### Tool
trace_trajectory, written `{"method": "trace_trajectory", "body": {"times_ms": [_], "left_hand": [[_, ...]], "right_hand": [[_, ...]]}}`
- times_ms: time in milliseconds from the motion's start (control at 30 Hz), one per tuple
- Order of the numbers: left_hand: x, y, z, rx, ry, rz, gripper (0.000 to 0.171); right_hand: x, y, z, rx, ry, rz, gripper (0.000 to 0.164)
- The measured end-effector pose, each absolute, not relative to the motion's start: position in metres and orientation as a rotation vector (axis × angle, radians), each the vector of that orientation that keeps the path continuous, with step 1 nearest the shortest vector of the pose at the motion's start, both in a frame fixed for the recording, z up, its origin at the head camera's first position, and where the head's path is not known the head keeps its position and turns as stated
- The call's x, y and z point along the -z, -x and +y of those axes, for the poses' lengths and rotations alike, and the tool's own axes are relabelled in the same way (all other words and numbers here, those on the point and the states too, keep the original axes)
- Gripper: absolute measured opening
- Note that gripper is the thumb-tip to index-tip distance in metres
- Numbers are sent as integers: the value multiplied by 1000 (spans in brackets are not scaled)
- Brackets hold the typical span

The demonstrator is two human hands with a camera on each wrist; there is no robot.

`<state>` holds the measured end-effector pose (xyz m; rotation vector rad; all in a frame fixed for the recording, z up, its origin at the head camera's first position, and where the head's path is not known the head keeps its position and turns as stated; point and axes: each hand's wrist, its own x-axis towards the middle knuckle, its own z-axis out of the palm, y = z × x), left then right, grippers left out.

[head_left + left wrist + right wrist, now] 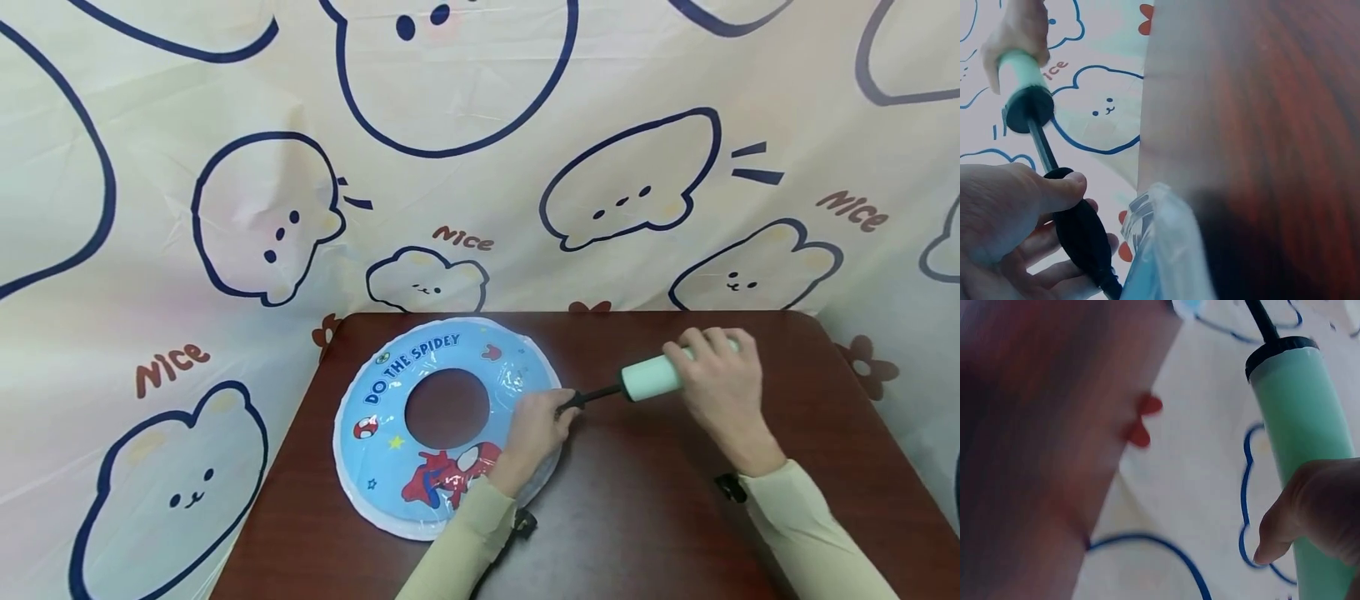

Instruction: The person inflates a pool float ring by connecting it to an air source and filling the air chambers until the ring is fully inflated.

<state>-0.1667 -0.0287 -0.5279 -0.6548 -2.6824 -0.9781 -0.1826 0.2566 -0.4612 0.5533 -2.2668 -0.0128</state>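
Note:
A mint-green hand pump [649,378] is held slanted above the table, its black rod [602,392] drawn out on the left. Around the green barrel curls my right hand [722,382]. My left hand [532,429] grips the pump's black bulging handle [1082,231], thumb on top near the rod. Beneath and beside that hand lies a blue inflatable swim ring [367,467] with a white rim, a red cartoon figure and "DO THE SPIDEY" lettering. The handle's narrow end reaches the ring's edge in the left wrist view; whether it is joined there I cannot tell.
The dark red-brown wooden table [622,517] carries the ring on its left half. Behind and beside it hangs a pale cloth [517,200] printed with blue-outlined cartoon animals. Small black devices [525,523] sit at both wrists.

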Motion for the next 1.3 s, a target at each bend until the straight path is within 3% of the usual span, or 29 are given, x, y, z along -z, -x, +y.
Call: {"method": "trace_trajectory", "body": {"times_ms": [233,500,767,1300], "left_hand": [[528,167,-21,1037,670,-2692,10],[531,168,-19,981,694,-2660,16],[532,167,-21,1125,675,-2621,9],[531,168,-33,1038,649,-2654,15]], "right_hand": [[480,181,226,2,-571,-2289,39],[491,180,213,5,-584,-2313,29],[480,181,233,-56,-565,-2325,42],[442,175,275,24,-516,-2251,45]]}}
